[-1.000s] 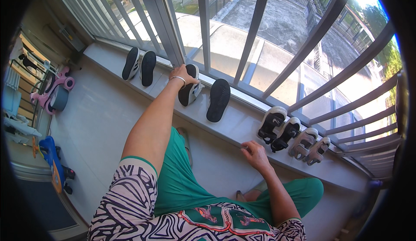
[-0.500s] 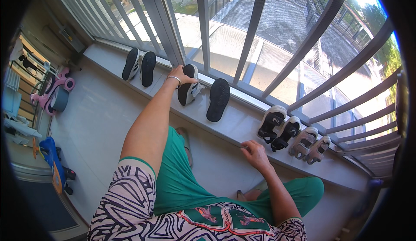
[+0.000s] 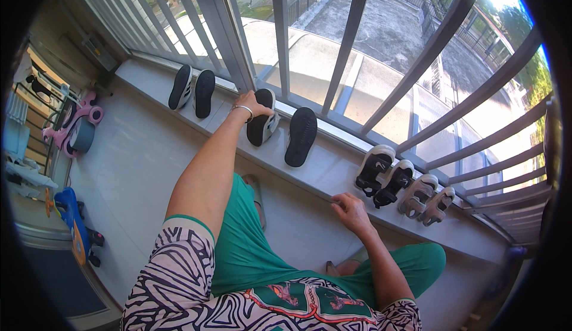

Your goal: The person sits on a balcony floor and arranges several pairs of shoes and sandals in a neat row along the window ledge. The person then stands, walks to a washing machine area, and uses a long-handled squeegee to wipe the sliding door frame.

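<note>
My left hand (image 3: 245, 106), with a bracelet at the wrist, grips a sneaker (image 3: 260, 124) by its side. The sneaker stands on end on the ledge, leaning by the railing, its black sole toward me. To its right leans a second sneaker (image 3: 301, 137), also sole out. Farther left are two more upright sneakers, one with a striped side (image 3: 180, 88) and one with a dark sole (image 3: 204, 94). My right hand (image 3: 351, 211) hangs short of the ledge, fingers loosely bent and apart, with nothing visible in it. Nearest to it is a black sandal (image 3: 374, 170).
Another black sandal (image 3: 393, 184) and a pair of grey sandals (image 3: 418, 196) lean along the ledge (image 3: 336, 176). Metal railing bars (image 3: 342, 45) rise behind. At the left stand a pink scooter (image 3: 74, 125) and a blue and orange ride-on toy (image 3: 76, 227).
My left hand has shifted slightly right with the sneaker, which now stands a little closer to its neighbour. Its pale laces and side show less. My right hand stays in place.
</note>
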Demonstrator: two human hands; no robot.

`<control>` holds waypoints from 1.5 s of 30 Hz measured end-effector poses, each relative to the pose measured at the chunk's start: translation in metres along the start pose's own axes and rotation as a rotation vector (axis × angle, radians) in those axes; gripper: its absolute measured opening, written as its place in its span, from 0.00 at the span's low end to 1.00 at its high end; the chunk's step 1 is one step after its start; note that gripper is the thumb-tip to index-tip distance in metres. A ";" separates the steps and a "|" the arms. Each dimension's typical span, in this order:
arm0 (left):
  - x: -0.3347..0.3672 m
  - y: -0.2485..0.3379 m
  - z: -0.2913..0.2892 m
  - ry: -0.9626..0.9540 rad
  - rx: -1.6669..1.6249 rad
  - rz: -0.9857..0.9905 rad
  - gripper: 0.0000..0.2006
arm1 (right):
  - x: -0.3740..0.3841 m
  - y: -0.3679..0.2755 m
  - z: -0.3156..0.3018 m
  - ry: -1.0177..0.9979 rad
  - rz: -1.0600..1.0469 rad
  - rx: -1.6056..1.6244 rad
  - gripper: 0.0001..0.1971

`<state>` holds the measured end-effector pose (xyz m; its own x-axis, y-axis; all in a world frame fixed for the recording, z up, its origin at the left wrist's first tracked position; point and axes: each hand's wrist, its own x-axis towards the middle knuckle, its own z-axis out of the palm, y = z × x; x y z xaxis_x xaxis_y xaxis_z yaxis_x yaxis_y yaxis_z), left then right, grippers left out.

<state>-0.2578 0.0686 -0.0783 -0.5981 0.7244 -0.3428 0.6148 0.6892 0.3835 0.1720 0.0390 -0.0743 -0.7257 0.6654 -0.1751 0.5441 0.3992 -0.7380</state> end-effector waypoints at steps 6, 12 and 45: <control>-0.001 0.003 -0.003 0.038 0.021 -0.044 0.51 | 0.000 -0.002 -0.002 0.003 -0.009 -0.027 0.09; -0.006 0.006 -0.008 0.052 0.073 -0.037 0.47 | 0.000 -0.003 -0.002 -0.001 -0.002 -0.020 0.09; -0.069 0.091 0.023 0.025 0.032 0.308 0.48 | -0.005 -0.003 0.004 -0.024 -0.062 -0.049 0.09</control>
<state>-0.1490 0.0816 -0.0397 -0.3932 0.8989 -0.1932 0.7851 0.4376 0.4383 0.1723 0.0316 -0.0740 -0.7683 0.6231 -0.1462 0.5172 0.4699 -0.7153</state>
